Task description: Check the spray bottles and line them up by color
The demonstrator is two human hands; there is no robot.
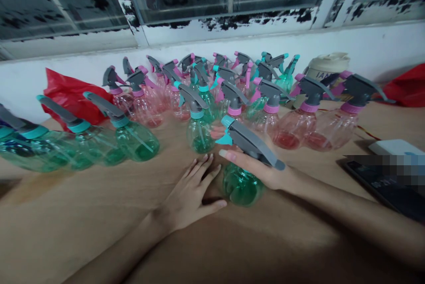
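Wrapped round the neck of a green spray bottle [242,186] is my right hand [262,169]. Its grey and turquoise trigger head shows above my fingers, and the bottle looks upright on or just over the table. My left hand [189,200] lies flat on the wood to the left of it, fingers spread, holding nothing. Just beyond my fingertips stands another green spray bottle [200,135] with a turquoise collar.
More green spray bottles [137,140] stand at left. Pink spray bottles [295,126] stand at right and behind, mixed with green ones. Red plastic bags [75,93] lie by the wall. A pale tub [327,64], a phone [375,182] and a white object [398,146] are at right.
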